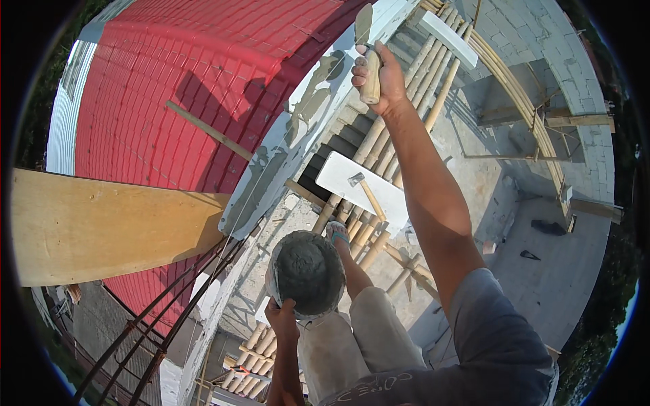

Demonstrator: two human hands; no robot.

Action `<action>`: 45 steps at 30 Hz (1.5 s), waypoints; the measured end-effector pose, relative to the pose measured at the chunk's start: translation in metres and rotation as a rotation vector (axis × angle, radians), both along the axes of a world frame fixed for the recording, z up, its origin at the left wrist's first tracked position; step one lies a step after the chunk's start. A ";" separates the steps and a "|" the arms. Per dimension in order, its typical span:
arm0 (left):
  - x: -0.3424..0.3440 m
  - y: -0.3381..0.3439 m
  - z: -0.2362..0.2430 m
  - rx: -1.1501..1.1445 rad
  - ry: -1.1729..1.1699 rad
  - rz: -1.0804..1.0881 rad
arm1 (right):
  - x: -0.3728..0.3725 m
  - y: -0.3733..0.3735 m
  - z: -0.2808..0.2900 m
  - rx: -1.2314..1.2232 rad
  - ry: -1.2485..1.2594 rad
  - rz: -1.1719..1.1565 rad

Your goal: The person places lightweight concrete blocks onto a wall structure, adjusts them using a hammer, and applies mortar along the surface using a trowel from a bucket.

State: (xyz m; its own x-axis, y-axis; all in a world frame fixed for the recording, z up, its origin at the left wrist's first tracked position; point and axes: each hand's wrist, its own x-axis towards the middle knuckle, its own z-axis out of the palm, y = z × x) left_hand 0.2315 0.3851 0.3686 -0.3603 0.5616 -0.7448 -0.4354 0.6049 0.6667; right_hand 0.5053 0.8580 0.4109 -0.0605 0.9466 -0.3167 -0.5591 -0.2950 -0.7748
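My right hand (387,76) is stretched far forward, its fingers wrapped round the wooden handle of a trowel (363,24). The trowel's blade lies over the top of the long wall (261,179), next to patches of wet grey mortar (313,101). Close to my body, my left hand (283,318) grips the near rim of a round bucket (271,279) of grey mortar (306,265). A hammer (366,194) with a wooden handle rests on a white block (336,177) just beyond the bucket.
Bamboo poles (421,78) form the scaffold under my feet, with a floor far below on the right. Left of the wall slopes a red roof (156,115), crossed by a plywood sheet (101,227). Dark steel bars (145,321) stick out at lower left. Another white block (449,40) lies on the far poles.
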 end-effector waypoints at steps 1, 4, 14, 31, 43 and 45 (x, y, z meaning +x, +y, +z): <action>0.000 0.000 0.000 -0.032 0.025 0.010 | -0.004 0.007 0.001 0.062 0.332 0.009; 0.001 0.002 0.001 -0.099 0.016 -0.041 | -0.018 0.012 -0.009 0.032 0.596 -0.052; 0.010 0.026 0.004 -0.060 -0.028 -0.022 | -0.021 -0.053 -0.026 -0.066 0.236 0.146; 0.031 0.071 0.004 0.020 0.024 -0.115 | -0.015 -0.325 -0.036 -0.164 -1.345 1.083; 0.022 0.069 0.000 0.007 -0.030 -0.048 | -0.001 -0.313 -0.043 -0.243 -0.727 0.676; 0.023 0.070 0.002 0.101 -0.044 -0.030 | -0.007 -0.285 -0.027 -0.194 -0.722 0.531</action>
